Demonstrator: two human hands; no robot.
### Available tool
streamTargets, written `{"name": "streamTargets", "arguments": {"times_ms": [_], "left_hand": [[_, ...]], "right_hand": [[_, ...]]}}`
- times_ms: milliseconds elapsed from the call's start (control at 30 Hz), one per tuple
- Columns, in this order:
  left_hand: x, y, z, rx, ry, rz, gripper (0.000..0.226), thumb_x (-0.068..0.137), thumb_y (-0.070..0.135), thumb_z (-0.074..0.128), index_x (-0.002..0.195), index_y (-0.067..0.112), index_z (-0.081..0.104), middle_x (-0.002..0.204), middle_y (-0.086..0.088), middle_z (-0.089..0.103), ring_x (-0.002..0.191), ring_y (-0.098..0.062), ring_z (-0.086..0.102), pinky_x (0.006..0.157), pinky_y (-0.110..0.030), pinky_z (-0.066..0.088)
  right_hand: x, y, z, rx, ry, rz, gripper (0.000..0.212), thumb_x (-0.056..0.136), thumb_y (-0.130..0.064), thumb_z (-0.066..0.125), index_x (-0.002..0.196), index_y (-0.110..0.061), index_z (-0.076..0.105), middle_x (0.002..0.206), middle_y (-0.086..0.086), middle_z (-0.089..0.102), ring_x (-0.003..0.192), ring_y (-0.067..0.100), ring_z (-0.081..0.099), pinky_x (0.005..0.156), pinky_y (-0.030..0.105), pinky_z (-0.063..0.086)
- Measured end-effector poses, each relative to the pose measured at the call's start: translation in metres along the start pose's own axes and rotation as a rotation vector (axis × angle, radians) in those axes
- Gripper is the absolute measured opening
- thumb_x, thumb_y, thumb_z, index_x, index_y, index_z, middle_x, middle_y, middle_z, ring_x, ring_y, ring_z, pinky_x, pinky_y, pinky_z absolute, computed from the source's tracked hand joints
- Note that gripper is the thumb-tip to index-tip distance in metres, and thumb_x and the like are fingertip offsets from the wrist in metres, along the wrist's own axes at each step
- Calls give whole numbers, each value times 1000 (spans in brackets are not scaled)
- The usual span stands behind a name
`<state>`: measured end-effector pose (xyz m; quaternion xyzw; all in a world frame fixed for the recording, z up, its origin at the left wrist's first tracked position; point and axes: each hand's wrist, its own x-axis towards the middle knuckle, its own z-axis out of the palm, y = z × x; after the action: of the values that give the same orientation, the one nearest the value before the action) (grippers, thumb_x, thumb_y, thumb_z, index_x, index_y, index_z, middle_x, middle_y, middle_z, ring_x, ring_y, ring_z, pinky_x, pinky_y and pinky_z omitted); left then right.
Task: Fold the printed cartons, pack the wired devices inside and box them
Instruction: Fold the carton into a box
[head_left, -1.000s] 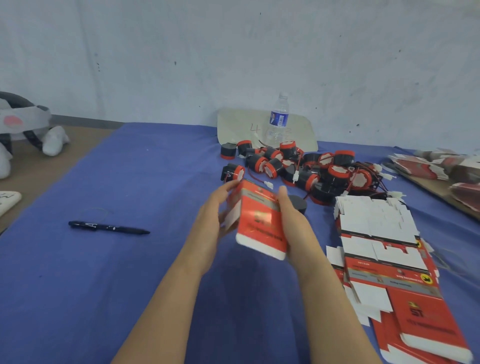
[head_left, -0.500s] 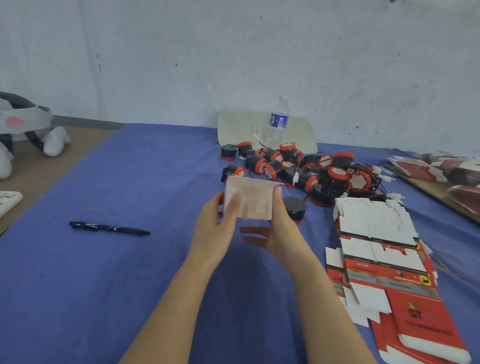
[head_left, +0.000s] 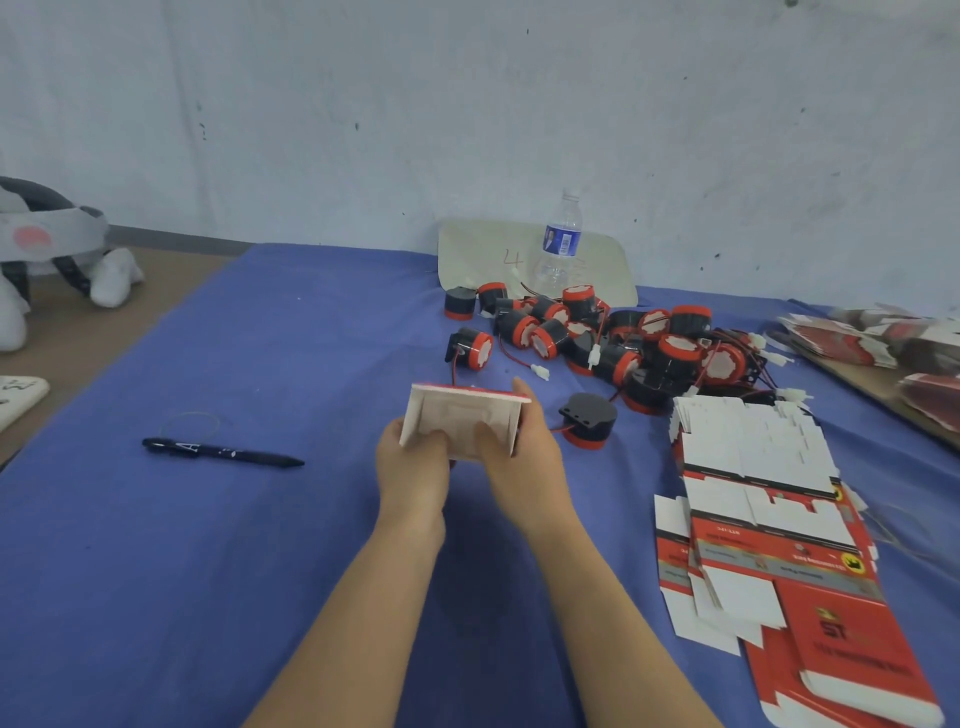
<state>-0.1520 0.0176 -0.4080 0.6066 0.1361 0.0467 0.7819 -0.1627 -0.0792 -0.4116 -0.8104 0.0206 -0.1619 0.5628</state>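
Observation:
Both hands hold one folded carton (head_left: 457, 415) above the blue table, its open whitish inside turned toward me and a red edge along the top. My left hand (head_left: 413, 470) grips its left lower side, thumb inside the opening. My right hand (head_left: 524, 457) grips the right side, fingers wrapped behind it and thumb inside. A heap of black-and-red wired devices (head_left: 618, 343) lies beyond the carton, with one single device (head_left: 589, 421) just right of my right hand. A stack of flat printed cartons (head_left: 769, 525) lies to the right.
A black pen (head_left: 223, 451) lies on the blue cloth (head_left: 156, 571) at left. A water bottle (head_left: 558, 244) stands before a pale board (head_left: 478, 254) at the wall. More flat cartons (head_left: 883, 343) sit at far right; a white headset (head_left: 47, 249) is at far left.
The carton has been turned from its red printed face to its open whitish inside and squared up. Both hands shifted lower on it, with thumbs now in the opening.

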Motion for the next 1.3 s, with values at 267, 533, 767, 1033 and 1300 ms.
{"name": "streamTargets", "arguments": {"times_ms": [267, 533, 767, 1033, 1300], "left_hand": [[-5, -4, 2, -78, 152, 75, 20, 86, 2, 49, 102, 11, 57, 93, -3, 62, 83, -20, 60, 77, -37, 56], [-5, 4, -1, -111, -125, 302, 51, 98, 23, 48, 146, 34, 31, 125, 18, 49, 98, 3, 57, 73, -22, 58], [-10, 7, 1, -171, -295, 87, 76, 80, 77, 25, 125, 26, 60, 116, 0, 69, 109, -20, 64, 84, -38, 55], [6, 5, -9, -326, -67, -95, 36, 100, 47, 36, 99, 22, 62, 89, -2, 74, 82, -19, 70, 68, -37, 57], [3, 6, -8, -50, 78, 158, 27, 97, 46, 44, 90, 25, 59, 95, 4, 66, 86, -11, 64, 62, -25, 45]], "right_hand": [[-5, 4, 14, 53, 145, 18, 26, 95, -20, 52, 120, -16, 55, 90, -16, 60, 70, -16, 54, 55, 2, 39], [-3, -2, 4, 368, 120, 137, 53, 98, -55, 30, 87, -27, 73, 90, 1, 74, 88, 12, 70, 78, 28, 57], [8, 5, -14, 718, 138, 280, 32, 96, -41, 53, 78, -24, 74, 77, -5, 69, 70, 11, 61, 59, 24, 48], [2, 0, -13, 130, 271, 34, 29, 97, -14, 50, 122, -29, 53, 107, -7, 62, 92, 8, 58, 67, 10, 44], [-11, -23, -6, 109, -2, -16, 100, 75, -82, 27, 89, 14, 54, 79, 17, 61, 70, 28, 54, 67, 39, 44]]}}
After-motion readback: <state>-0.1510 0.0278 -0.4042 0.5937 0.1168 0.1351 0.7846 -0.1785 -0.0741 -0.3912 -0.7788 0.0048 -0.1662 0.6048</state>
